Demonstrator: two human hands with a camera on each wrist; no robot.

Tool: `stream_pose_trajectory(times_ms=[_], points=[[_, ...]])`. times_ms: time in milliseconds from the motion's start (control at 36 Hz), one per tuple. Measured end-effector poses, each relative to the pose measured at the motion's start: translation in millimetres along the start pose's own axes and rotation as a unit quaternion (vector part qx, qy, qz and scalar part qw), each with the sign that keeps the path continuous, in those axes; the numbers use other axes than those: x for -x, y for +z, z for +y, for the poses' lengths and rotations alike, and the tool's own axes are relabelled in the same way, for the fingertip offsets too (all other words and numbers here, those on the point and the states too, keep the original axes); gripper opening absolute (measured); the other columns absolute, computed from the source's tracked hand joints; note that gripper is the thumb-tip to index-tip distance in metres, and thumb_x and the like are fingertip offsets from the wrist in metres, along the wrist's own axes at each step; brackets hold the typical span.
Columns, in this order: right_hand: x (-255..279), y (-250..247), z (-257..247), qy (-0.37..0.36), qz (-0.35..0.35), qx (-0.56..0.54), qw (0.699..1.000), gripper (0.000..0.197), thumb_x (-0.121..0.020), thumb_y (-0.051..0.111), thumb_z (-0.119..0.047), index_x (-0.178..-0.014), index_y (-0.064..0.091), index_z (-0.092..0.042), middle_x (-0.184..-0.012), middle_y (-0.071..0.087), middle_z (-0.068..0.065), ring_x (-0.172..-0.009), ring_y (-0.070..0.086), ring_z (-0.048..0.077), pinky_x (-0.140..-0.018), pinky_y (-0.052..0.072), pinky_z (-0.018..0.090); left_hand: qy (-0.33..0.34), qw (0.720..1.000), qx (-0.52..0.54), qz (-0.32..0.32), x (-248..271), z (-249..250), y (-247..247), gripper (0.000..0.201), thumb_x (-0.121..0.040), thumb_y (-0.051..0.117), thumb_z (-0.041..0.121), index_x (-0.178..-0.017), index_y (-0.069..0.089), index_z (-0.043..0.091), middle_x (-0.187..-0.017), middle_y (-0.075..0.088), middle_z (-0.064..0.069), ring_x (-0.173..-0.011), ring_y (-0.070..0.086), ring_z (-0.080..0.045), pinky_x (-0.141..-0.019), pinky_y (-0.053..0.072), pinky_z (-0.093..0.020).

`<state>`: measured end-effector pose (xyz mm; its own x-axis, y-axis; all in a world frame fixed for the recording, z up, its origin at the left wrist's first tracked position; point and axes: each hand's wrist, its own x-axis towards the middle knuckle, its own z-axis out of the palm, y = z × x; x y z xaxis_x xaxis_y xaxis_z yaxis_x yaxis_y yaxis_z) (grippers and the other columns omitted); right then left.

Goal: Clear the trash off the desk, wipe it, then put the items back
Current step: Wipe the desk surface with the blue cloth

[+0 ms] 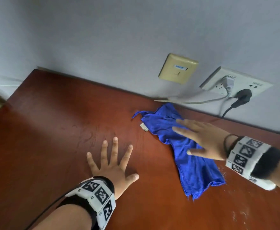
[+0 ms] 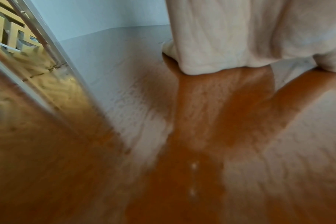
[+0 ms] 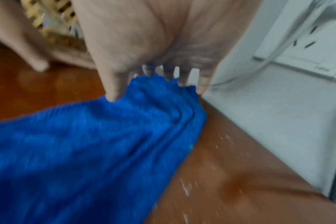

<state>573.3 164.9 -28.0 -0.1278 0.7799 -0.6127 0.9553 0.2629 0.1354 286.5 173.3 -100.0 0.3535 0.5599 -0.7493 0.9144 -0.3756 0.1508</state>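
Head view: wiping stage, by my read. The reddish-brown wooden desk (image 1: 56, 123) carried no trash and no items anywhere in frame, so clearing looked done; putting the items back was still to do, and none of those items showed. The crumpled blue microfibre cloth (image 1: 187, 156) lay on the desk just below the white double wall socket (image 1: 235, 82). Right hand (image 1: 207, 141) lay flat on the cloth, fingers straight and slightly spread, pressing rather than pinching. Left hand (image 1: 112, 165) was flat on bare desk, well left of the cloth, fingers splayed wide, holding nothing. White specks or droplets (image 1: 225, 178) remained on the desk right of the cloth, so that patch likely still needed a pass. A white cord (image 1: 202, 101) trailed from the socket along the desk's back edge just above the cloth, and a black plug (image 1: 242, 95) with its lead hung there too: snag risk when wiping near the wall. A beige wall plate (image 1: 177, 68) sat left of the socket.

Left wrist view: blurred; only glossy desk surface (image 2: 48, 181) with reflections and the underside of the left hand, resting on the desk.

Right wrist view: right-hand fingers (image 3: 113, 91) extended, tips on the far edge of the cloth (image 3: 86, 151). More specks (image 3: 186, 189) on the desk right of the cloth, toward the wall.
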Motion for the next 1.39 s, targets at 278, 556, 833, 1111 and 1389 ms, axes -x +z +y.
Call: stream_pose_trajectory(times_ms=[278, 556, 833, 1111, 1389], points=[[-27, 32, 4, -0.131, -0.028, 0.056, 0.989, 0.109, -0.074, 0.046, -0.078, -0.133, -0.04, -0.044, -0.142, -0.046, -0.017, -0.133, -0.041, 0.007, -0.114, -0.021, 0.039, -0.004, 1.0, -0.008, -0.015, 1, 0, -1, 0.079, -0.086, 0.015, 0.076, -0.116, -0.051, 0.044, -0.12, -0.065, -0.002, -0.117, -0.052, -0.031, -0.1, -0.02, -0.068], [-65, 33, -4, -0.05, -0.006, -0.013, 0.999, 0.113, -0.053, 0.028, -0.094, -0.13, -0.037, -0.044, -0.14, -0.046, -0.017, -0.135, -0.039, 0.014, -0.114, -0.02, 0.043, 0.001, 1.0, -0.011, -0.014, 0, -1, -4, 0.078, -0.08, 0.008, 0.08, -0.112, -0.054, 0.045, -0.114, -0.069, 0.0, -0.113, -0.057, -0.028, -0.07, -0.038, -0.057], [-87, 31, -17, 0.075, 0.057, -0.169, 0.981, 0.108, -0.066, 0.04, -0.086, -0.144, -0.021, -0.042, -0.151, -0.032, -0.015, -0.14, -0.03, 0.014, -0.116, -0.013, 0.047, -0.002, 0.998, -0.014, -0.069, 9, 1, -15, 0.104, -0.007, -0.043, 0.077, -0.106, -0.058, 0.049, -0.113, -0.071, 0.002, -0.116, -0.055, -0.027, -0.086, -0.03, -0.064], [-89, 27, -23, 0.177, 0.059, -0.238, 0.953, 0.108, -0.067, 0.038, -0.088, -0.147, -0.016, -0.039, -0.154, -0.028, -0.011, -0.143, -0.024, 0.018, -0.116, -0.012, 0.048, -0.021, 0.998, -0.016, -0.064, 19, 3, -19, 0.101, -0.01, -0.042, 0.08, -0.104, -0.059, 0.049, -0.112, -0.071, 0.003, -0.118, -0.052, -0.025, -0.104, -0.014, -0.068], [-88, 36, -17, 0.259, 0.067, -0.276, 0.923, 0.108, -0.064, 0.027, -0.093, -0.145, -0.019, -0.039, -0.154, -0.027, -0.01, -0.144, -0.022, 0.019, -0.116, -0.01, 0.05, -0.024, 1.0, -0.012, -0.016, 6, 2, -4, 0.08, -0.076, 0.008, 0.082, -0.123, -0.047, 0.047, -0.116, -0.066, 0.002, -0.129, -0.046, -0.029, -0.105, -0.014, -0.067]])
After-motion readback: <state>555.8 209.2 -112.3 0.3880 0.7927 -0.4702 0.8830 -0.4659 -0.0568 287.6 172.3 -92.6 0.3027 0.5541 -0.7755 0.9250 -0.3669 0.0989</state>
